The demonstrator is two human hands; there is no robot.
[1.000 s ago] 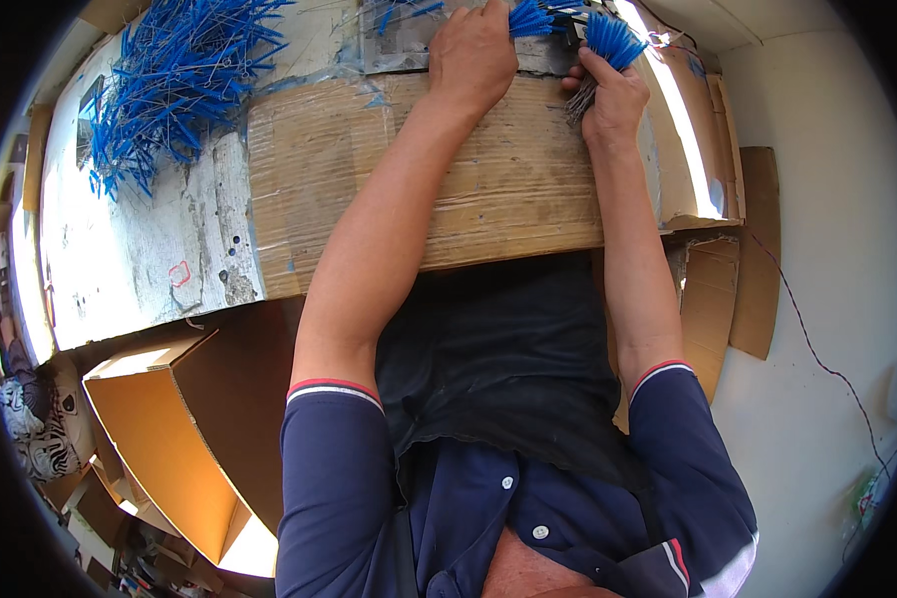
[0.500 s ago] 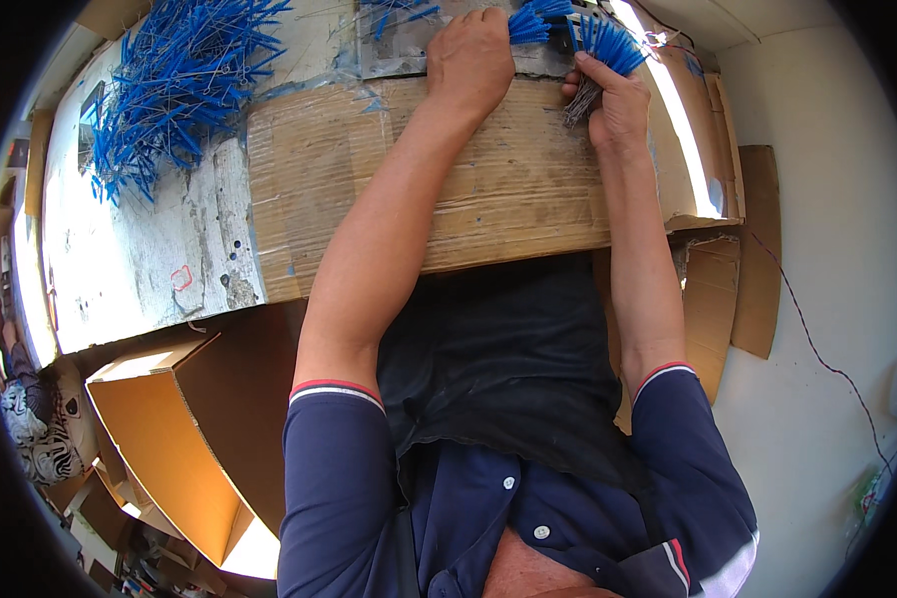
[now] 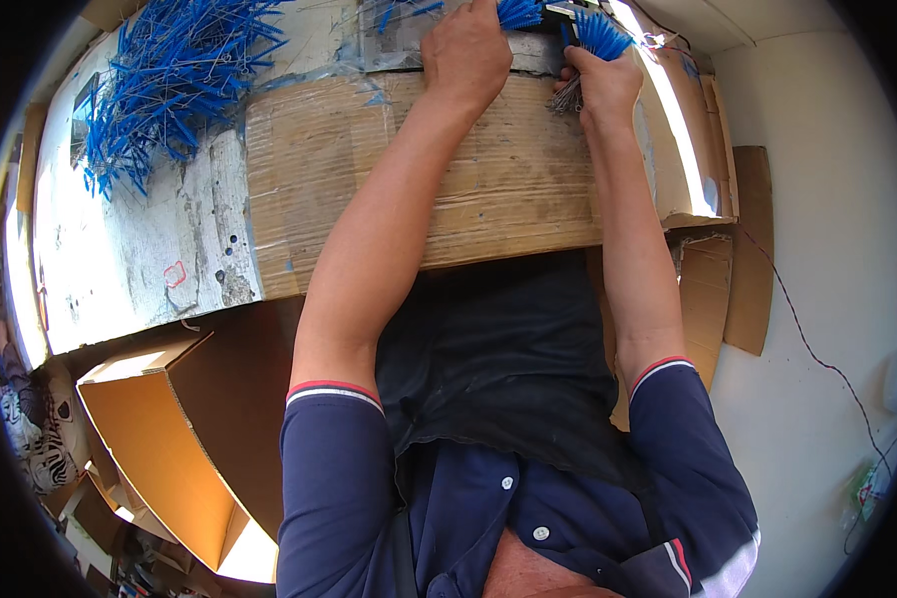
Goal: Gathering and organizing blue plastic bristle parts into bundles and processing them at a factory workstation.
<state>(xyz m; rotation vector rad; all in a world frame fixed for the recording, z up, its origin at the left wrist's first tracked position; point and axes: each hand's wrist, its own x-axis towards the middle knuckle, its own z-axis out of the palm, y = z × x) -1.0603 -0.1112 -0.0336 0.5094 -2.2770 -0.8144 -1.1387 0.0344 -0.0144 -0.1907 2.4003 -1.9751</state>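
My right hand [image 3: 610,88] is closed round a bundle of small wire brushes [image 3: 602,38]. Their blue bristle heads fan out past the thumb, and grey wire stems show below the fingers. To its left, my left hand [image 3: 465,60] is curled with its back to me, most of its fingertips hidden. More blue brushes [image 3: 519,13] stick out from its right side, apparently in its grip. Between the hands sits a dark object [image 3: 569,32], partly covered. A large tangled pile of the same brushes [image 3: 174,85] lies on the left of the table.
Worn cardboard [image 3: 369,189] covers the table's near part, beside a scuffed white surface [image 3: 159,239]. A few loose brushes [image 3: 409,14] lie at the far edge. An open cardboard box [image 3: 159,429] stands below at left. A thin cord [image 3: 807,334] hangs along the right wall.
Both hands have shifted slightly away from me. The bundle in my right hand has moved a little up and left, and the brushes by my left hand have also shifted left.
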